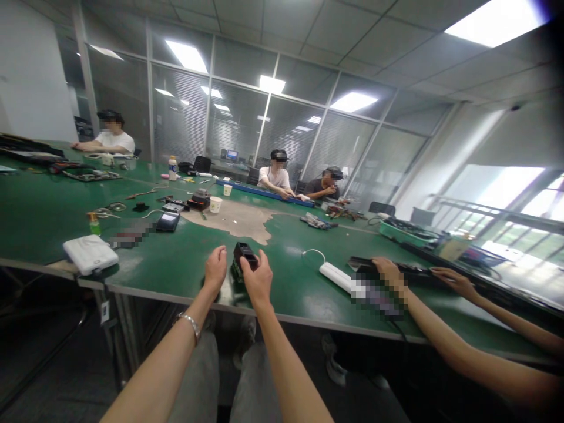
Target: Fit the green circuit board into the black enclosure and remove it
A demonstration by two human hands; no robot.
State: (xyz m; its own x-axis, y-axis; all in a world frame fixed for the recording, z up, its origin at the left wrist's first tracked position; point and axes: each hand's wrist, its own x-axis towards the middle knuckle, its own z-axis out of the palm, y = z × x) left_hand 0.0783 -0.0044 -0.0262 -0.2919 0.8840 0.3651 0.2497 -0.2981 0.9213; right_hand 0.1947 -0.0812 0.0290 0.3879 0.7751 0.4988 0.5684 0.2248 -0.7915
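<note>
My right hand (259,277) grips a black boxy device (244,251) with open slots in its top and a green part along its side. The device is at the near side of the green table (171,264). Just left of it, apart from the device, is my left hand (215,269), its fingers curled together. Whatever those fingers may hold is too small or hidden to make out. A metal bracelet (190,322) circles my left wrist.
To the right, a co-worker's hands (390,276) rest on a long dark part beside a white power strip (337,278). A white box (90,254) sits at the left edge. Paper cups (215,204) and loose devices lie farther back. Several people sit around the table.
</note>
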